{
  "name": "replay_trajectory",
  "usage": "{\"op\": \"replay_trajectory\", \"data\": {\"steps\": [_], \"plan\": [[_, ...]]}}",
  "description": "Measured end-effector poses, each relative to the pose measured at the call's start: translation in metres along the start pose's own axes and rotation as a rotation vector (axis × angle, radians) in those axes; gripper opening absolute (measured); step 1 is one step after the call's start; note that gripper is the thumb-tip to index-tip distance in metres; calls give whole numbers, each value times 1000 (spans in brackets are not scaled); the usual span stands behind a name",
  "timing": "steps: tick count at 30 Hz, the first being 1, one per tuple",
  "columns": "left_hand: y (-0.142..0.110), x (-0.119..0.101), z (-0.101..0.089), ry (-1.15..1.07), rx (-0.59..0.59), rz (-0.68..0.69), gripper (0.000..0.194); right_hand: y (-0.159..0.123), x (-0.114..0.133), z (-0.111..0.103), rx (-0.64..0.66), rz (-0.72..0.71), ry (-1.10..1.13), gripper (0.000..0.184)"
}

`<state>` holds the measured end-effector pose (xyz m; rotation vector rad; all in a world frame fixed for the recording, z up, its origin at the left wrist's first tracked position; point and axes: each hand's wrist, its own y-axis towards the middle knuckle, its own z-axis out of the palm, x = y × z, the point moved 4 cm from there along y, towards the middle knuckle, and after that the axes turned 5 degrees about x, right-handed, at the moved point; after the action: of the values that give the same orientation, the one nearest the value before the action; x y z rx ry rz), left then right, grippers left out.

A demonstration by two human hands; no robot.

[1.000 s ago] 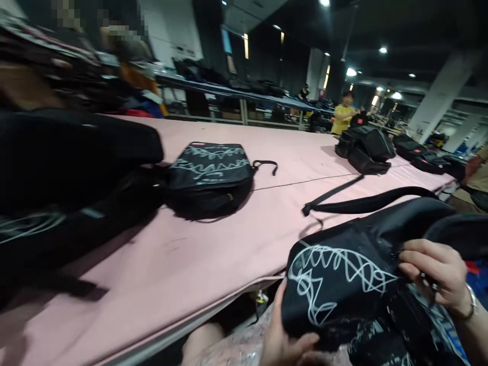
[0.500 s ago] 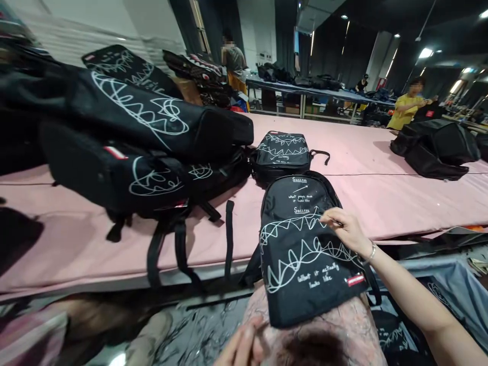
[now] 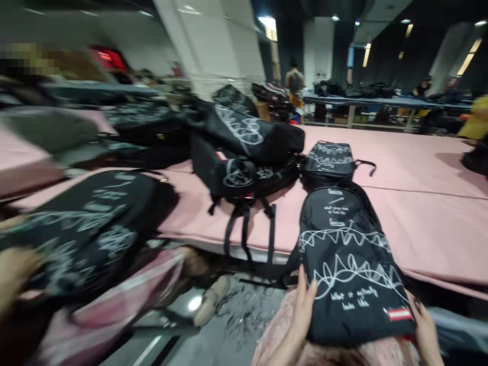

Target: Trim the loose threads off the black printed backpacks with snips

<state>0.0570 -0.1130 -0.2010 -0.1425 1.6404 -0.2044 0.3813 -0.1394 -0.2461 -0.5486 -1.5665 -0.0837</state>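
Both hands, left hand and right hand, lie spread flat against the backpack; overhanging the counter, it could slide off.

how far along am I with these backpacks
Done, it seems: several backpacks piled on the pink table. In hand: one backpack lies on your lap and the table edge, left hand and right hand at its sides. What is left cannot be told.
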Motion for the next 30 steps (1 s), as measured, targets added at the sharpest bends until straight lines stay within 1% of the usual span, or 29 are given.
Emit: {"op": "replay_trajectory", "data": {"steps": [3,4,5,6,8,9,11,12,13,14,16,18,20,22,24,27,30], "plan": [[-12,12,1,50,-6,9,82,7,-17,-8,29,178,-8,81],[-13,16,0,76,-22,1,81,10,-17,-8,31,181,-25,81],[-14,20,-1,103,-40,-17,80,10,-14,-7,23,152,-42,79],[-15,21,-2,137,-69,-35,78,8,-7,-5,-5,81,-50,75],[-16,15,-1,246,-163,-21,75,0,7,1,-79,-52,-62,69],[-15,5,1,340,-242,54,72,-3,13,5,-73,-82,-71,65],[-12,-27,12,552,-372,419,62,-2,18,2,-168,-150,-131,57],[-8,-41,22,612,-377,559,56,-1,15,-4,-240,-142,-142,54],[-1,-51,33,623,-329,639,48,0,9,-12,-288,-127,-145,53],[7,-58,46,584,-185,673,39,-1,3,-20,-313,-109,-144,53],[22,-68,75,514,117,681,30,-14,-7,-32,-329,-76,-125,51],[27,-76,105,506,398,723,26,-37,-10,-37,-293,-64,-98,47],[29,-85,133,560,606,808,25,-60,-6,-35,-188,-58,-28,43],[33,-94,157,631,735,873,27,-79,2,-31,-96,-42,68,44],[39,-101,176,728,821,908,28,-91,9,-29,-60,-26,163,47],[44,-106,198,866,959,936,25,-98,14,-27,-97,-36,223,48],[43,-107,208,954,1049,952,21,-99,15,-25,-126,-71,215,43]]}}
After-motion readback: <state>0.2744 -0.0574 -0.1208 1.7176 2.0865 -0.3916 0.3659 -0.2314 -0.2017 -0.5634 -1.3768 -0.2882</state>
